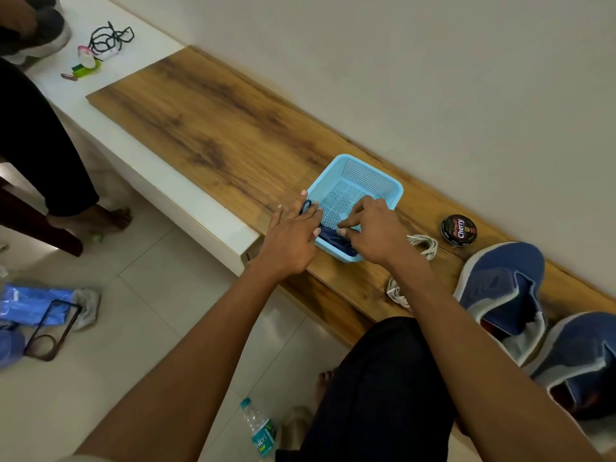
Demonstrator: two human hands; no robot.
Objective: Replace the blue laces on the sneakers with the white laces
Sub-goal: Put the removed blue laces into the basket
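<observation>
- Head view: my left hand (pixel 293 235) lies flat, fingers straight, on the near-left rim of the light blue perforated plastic basket (pixel 363 176), a loop of dark blue lace (pixel 333 236) under its fingertips.
- My right hand (pixel 370 228) pinches that bundle inside the basket's near corner.
- The coiled white laces (pixel 423 246) sit just right of my right wrist, so that hand is nearer.
- The blue knit sneakers (pixel 500 288), unlaced, stand further right, toes pointing away.
</observation>
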